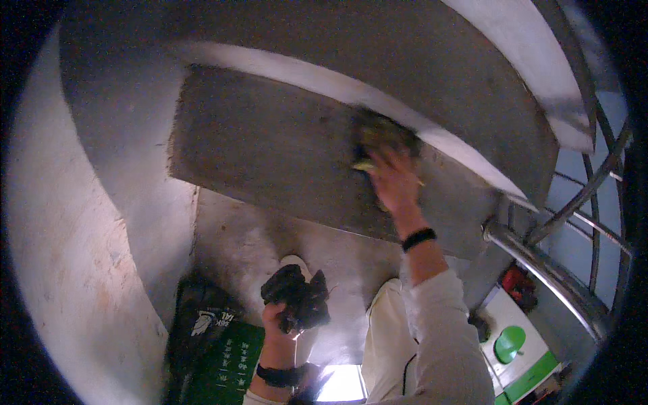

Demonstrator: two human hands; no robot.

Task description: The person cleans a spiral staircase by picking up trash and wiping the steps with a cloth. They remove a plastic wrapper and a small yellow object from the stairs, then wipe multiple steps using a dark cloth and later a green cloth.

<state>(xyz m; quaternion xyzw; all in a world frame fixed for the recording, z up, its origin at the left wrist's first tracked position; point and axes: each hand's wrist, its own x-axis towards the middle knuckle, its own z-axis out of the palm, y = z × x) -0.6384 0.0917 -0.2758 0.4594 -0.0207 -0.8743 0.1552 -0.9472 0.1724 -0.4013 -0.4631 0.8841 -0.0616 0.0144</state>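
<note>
My right hand (pixel 395 177) presses on a dark cloth with yellowish parts (pixel 382 134), which lies on a grey stair step (pixel 273 142) close to the pale riser above it. The hand and the cloth are blurred. Lower and to the left, my left hand (pixel 276 316) is closed round a crumpled black cloth or bag (pixel 298 298), held above the floor beside my shoe. Its material cannot be told.
Metal railings (pixel 547 278) stand at the right. Below them are a white and green box (pixel 516 344) and a red object (pixel 519 286). A black and green bag (pixel 217 344) with writing lies at lower left. A pale wall (pixel 66 228) curves along the left. Another step (pixel 405 50) rises beyond.
</note>
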